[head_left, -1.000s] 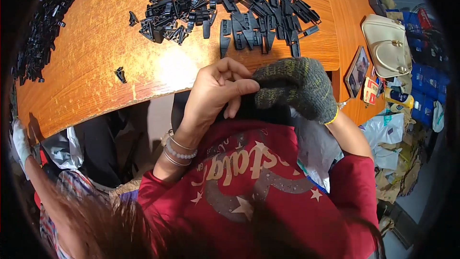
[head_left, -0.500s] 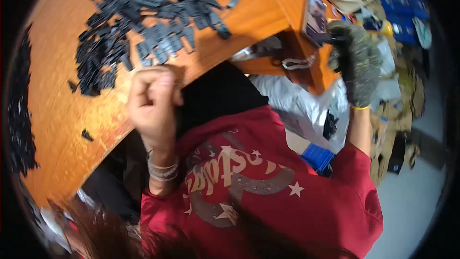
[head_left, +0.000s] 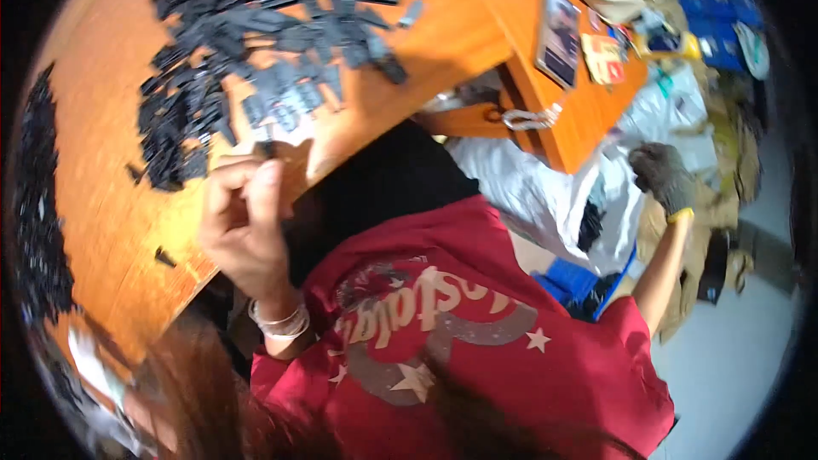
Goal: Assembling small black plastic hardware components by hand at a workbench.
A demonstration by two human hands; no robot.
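The bare left hand (head_left: 243,217) hangs over the near edge of the table (head_left: 111,221), its fingers curled in and the thumb lying close against the index finger. A small dark bit (head_left: 266,150) shows at the fingertips; blur hides whether it is pinched there or lies on the wood behind.

From this hand, the main pile of black parts (head_left: 223,43) spreads at 12 o'clock, its nearest pieces just beyond the fingers. A tighter cluster (head_left: 175,140) of smaller parts sits at 11 o'clock, near the hand. One loose part (head_left: 164,257) lies by itself at 8 o'clock, and a long heap (head_left: 38,204) runs along the table well apart at 9 o'clock. A co-worker's white-gloved hand (head_left: 94,366) is at 7 to 8 o'clock.

The right hand (head_left: 662,177), in a dark knit glove, is far off at 3 o'clock from the left, out past the table. Its fingers seem bent, but I cannot tell whether they are closed on anything. From it, the main pile is well away at 10 o'clock. The phone (head_left: 558,38) and red-and-yellow packet (head_left: 602,58) lie at 11 o'clock, the white plastic bag (head_left: 545,192) at 9.
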